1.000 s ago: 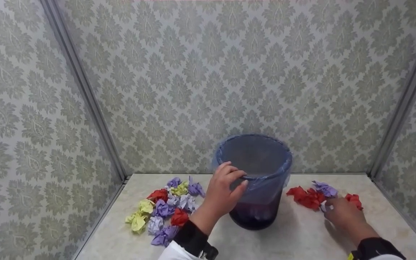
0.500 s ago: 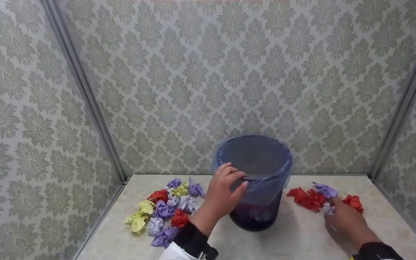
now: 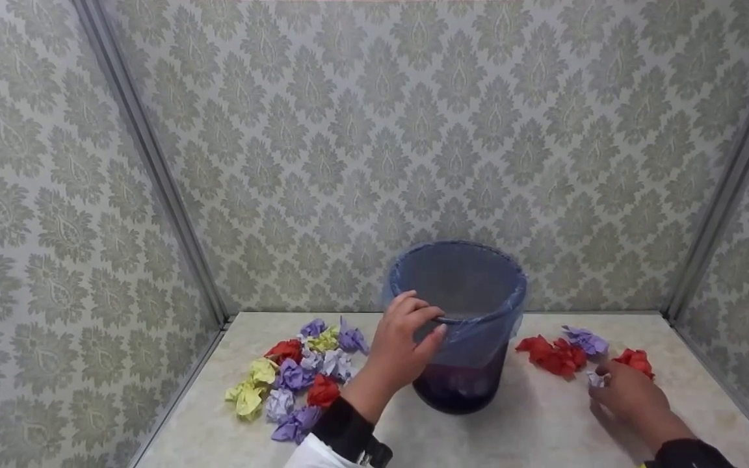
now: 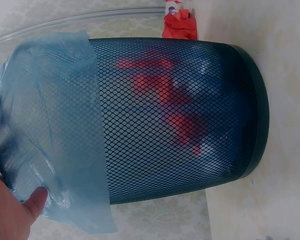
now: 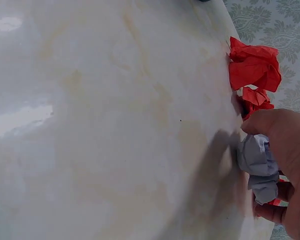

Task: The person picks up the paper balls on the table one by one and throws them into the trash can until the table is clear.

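Observation:
A dark mesh waste bin (image 3: 459,393) stands upright on the table, lined with a blue plastic bag (image 4: 65,135) folded over its rim. My left hand (image 3: 404,341) grips the near left of that rim, thumb outside on the bag. Through the mesh in the left wrist view, red and pale shapes show inside the bin. To the right, my right hand (image 3: 631,393) pinches a pale grey-white crumpled paper ball (image 5: 259,160) between thumb and fingers, low over the table. Red crumpled paper (image 3: 551,356), a purple paper ball (image 3: 586,340) and another red one (image 3: 636,361) lie around it.
Left of the bin lies a heap of several crumpled paper balls, among them yellow (image 3: 244,398), purple (image 3: 296,424), red (image 3: 323,391) and pale (image 3: 279,405) ones. Patterned wall panels (image 3: 381,156) enclose the table (image 3: 465,442) at the back and both sides.
My right hand has drawn slightly right and toward me, bringing the pale paper ball away from the red and purple papers. The left hand and the bin have stayed put.

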The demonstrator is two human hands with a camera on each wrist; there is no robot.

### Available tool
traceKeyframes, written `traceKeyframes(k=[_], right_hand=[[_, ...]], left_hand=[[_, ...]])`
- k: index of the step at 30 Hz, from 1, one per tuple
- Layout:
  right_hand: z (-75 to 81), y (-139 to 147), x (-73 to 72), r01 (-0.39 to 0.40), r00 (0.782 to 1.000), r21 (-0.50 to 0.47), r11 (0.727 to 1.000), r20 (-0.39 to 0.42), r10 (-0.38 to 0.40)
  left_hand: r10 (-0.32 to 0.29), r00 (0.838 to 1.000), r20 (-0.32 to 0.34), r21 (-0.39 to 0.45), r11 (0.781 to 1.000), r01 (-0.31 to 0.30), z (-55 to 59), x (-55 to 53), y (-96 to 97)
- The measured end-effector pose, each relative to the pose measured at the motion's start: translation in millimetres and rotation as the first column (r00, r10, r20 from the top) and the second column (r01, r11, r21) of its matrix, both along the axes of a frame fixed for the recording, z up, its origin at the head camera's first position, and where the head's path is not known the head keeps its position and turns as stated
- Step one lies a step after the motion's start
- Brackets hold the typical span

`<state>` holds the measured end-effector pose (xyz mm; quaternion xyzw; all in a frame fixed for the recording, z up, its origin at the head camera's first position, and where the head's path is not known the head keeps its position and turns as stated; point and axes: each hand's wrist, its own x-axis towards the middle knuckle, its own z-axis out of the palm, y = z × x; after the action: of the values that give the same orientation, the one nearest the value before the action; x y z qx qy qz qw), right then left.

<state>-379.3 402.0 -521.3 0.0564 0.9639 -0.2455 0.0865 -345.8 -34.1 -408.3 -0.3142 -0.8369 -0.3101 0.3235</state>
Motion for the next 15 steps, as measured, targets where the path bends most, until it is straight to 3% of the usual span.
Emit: traceKeyframes(k=[4,9,15], right_hand=[[14.7,4.4,1.4,-0.008,1.000,-0.018,1.000,-0.002,0.008],[44.6,5.8,5.8,-0.063,0.989,0.016,0.998,-0.136,0.064],[90.5,-4.5,15.6,-0.099,0.966,-0.049,0.994,-0.246,0.084]], left_hand=[[-0.004,1.000,0.014,0.002,1.000,0.004,0.3,1.2,0.3],[0.001,0.999,0.044,0.000,1.000,-0.001,1.8,2.4,0.2],[-0.010,1.000,0.023,0.008,1.000,0.010,0.4,1.7,-0.1]])
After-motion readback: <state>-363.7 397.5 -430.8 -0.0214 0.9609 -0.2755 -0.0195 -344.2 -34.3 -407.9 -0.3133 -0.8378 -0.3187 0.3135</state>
